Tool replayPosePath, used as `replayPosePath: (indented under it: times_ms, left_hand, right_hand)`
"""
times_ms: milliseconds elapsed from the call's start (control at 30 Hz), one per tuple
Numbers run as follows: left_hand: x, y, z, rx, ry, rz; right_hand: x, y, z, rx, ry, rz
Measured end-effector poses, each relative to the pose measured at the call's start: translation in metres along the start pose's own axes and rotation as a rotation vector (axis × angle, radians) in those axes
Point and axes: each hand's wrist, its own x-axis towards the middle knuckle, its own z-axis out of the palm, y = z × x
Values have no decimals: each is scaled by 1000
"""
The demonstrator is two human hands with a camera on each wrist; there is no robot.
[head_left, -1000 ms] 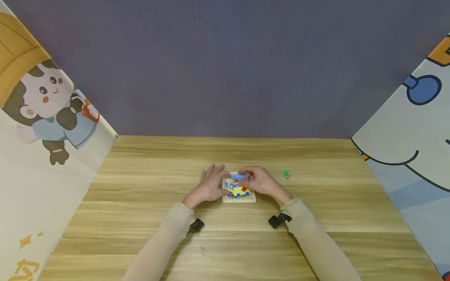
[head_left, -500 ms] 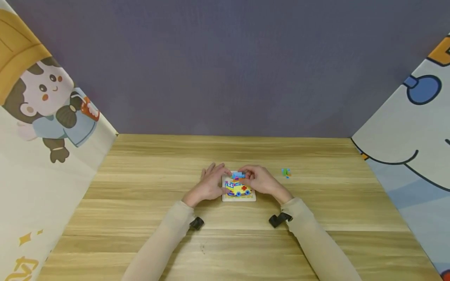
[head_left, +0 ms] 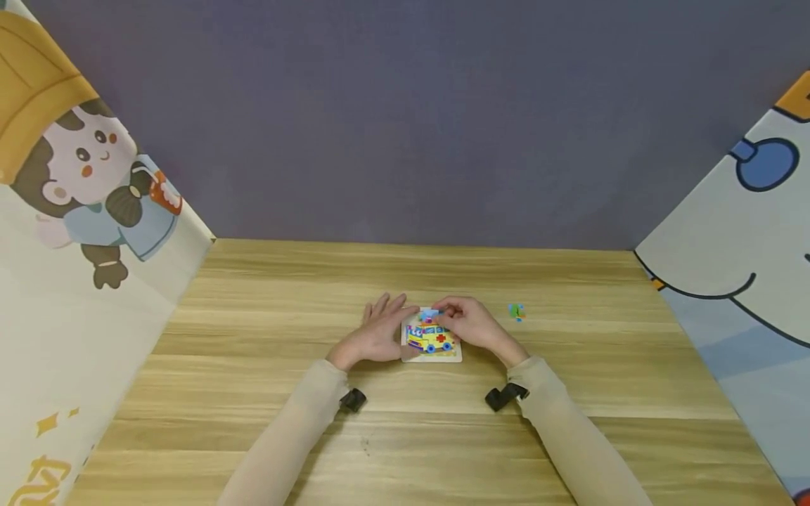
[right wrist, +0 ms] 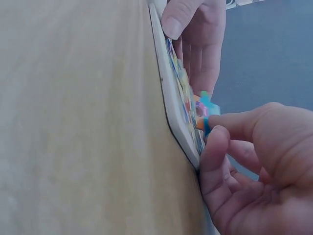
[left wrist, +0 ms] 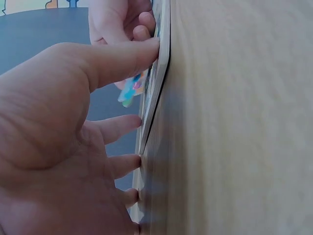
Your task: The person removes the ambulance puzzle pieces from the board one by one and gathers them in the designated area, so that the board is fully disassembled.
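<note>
A small flat jigsaw puzzle board (head_left: 436, 359) with a pale rim lies on the table, showing a yellow ambulance picture. My left hand (head_left: 373, 336) rests at its left side, fingers spread; in the left wrist view the thumb (left wrist: 139, 55) presses on the board and the other fingertips touch down along its edge and the table. My right hand (head_left: 473, 325) is over the board's upper right. Between thumb and forefinger it pinches a blue, pink and orange puzzle piece (right wrist: 207, 105), tilted up from the board in the right wrist view.
A loose green and blue puzzle piece (head_left: 516, 312) lies on the wood-grain table (head_left: 405, 436), right of the right hand. A dark grey panel (head_left: 405, 126) stands along the back edge, with cartoon-printed walls on both sides.
The pinched puzzle piece has changed its tilt over the top of the board. My left thumb has shifted slightly down toward the board's lower left corner, baring more of the ambulance.
</note>
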Motion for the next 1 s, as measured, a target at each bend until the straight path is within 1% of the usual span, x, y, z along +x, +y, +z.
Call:
replayPosePath:
  times_ms: [200,400,600,767,867,1000]
  left_hand:
    - [-8,-3,1,3,-5,2]
    - [-15,-4,3,2,-19,14]
    - [-23,-3,3,5,-26,24]
    - [-29,-5,3,4,-36,34]
    - [-33,-7,3,9,-36,34]
    - [-38,-8,5,30,-21,29]
  right_hand:
    - [-3,3,6,75,27,40]
    - [-12,1,9,163,15,86]
    - [-19,0,13,197,13,113]
    - [-23,0,21,197,25,111]
    - [-28,-4,27,167,34,90]
    - [-33,-9,35,116,41,52]
